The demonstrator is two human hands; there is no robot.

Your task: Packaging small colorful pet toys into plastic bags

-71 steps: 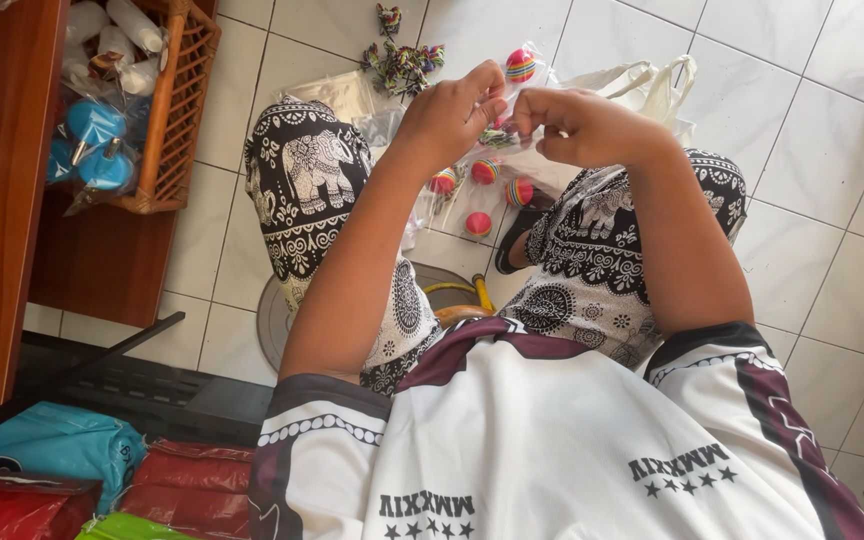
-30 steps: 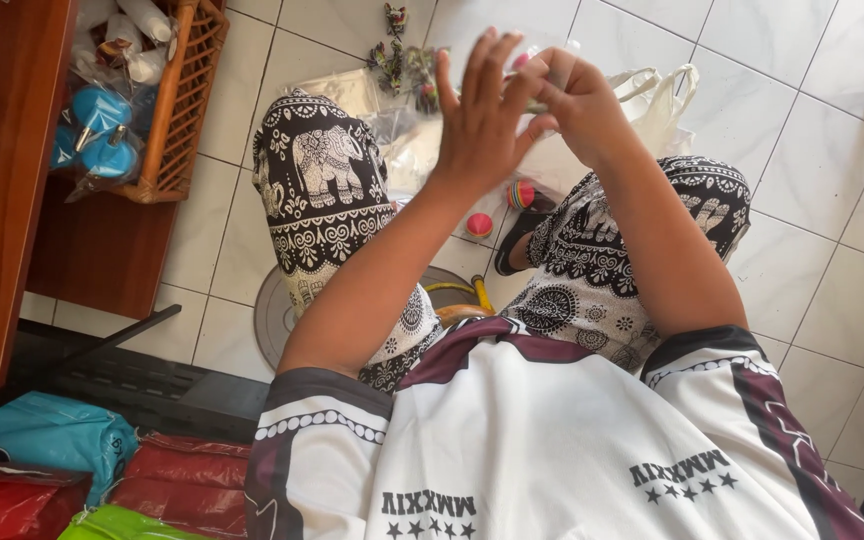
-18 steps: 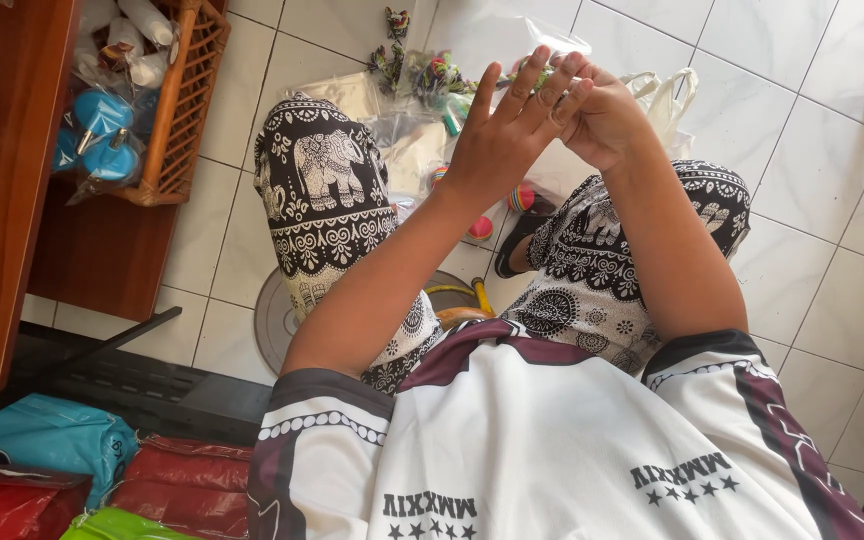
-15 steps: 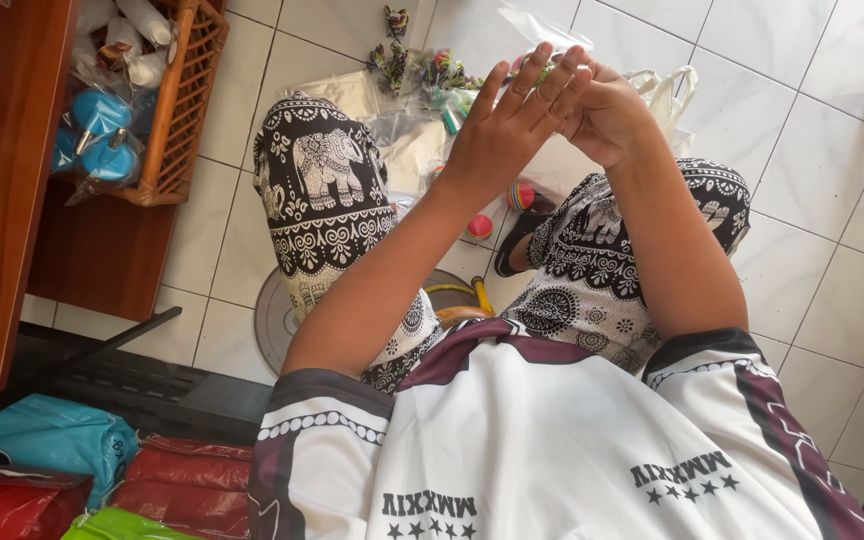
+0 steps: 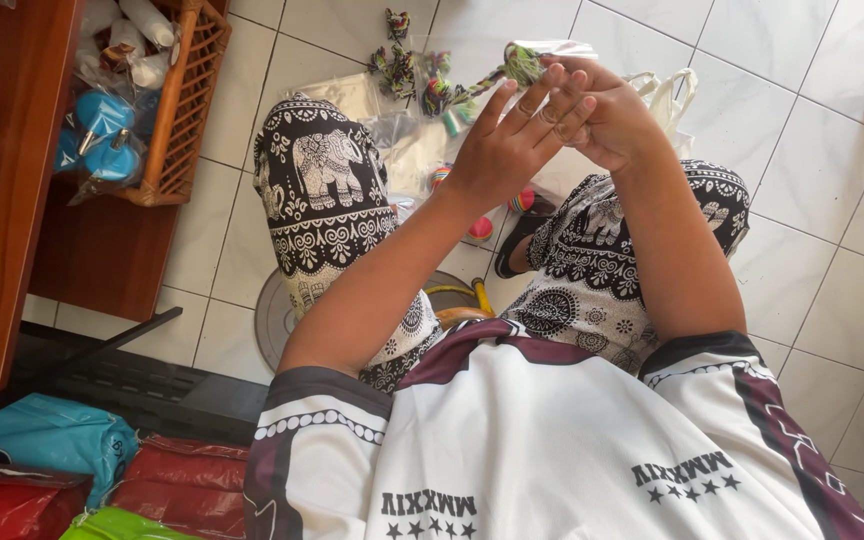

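Observation:
I sit over a white tiled floor in elephant-print trousers. My right hand (image 5: 607, 115) is raised in front of me and grips a small clear plastic bag (image 5: 555, 47) with a colourful woven toy (image 5: 522, 62) at its top. My left hand (image 5: 507, 145) lies flat against the right hand and the bag, fingers stretched and spread; its thumb is hidden. Below my hands, small striped pink balls (image 5: 480, 228) lie on the floor between my knees. A pile of colourful woven toys (image 5: 402, 62) and clear bags (image 5: 397, 130) sits beyond my left knee.
A white cloth bag (image 5: 664, 95) lies by my right knee. At the left stands a wooden cabinet (image 5: 2, 200) with a wicker basket (image 5: 180, 100) holding blue objects (image 5: 102, 115). A round floor cover (image 5: 272, 322) is under my legs. Blue, red and green packages (image 5: 52, 440) lie at the bottom left.
My hands rose from pinching the bag at knee height. The left hand opened and flattened against the right, and the woven toy now shows at the top of the bag.

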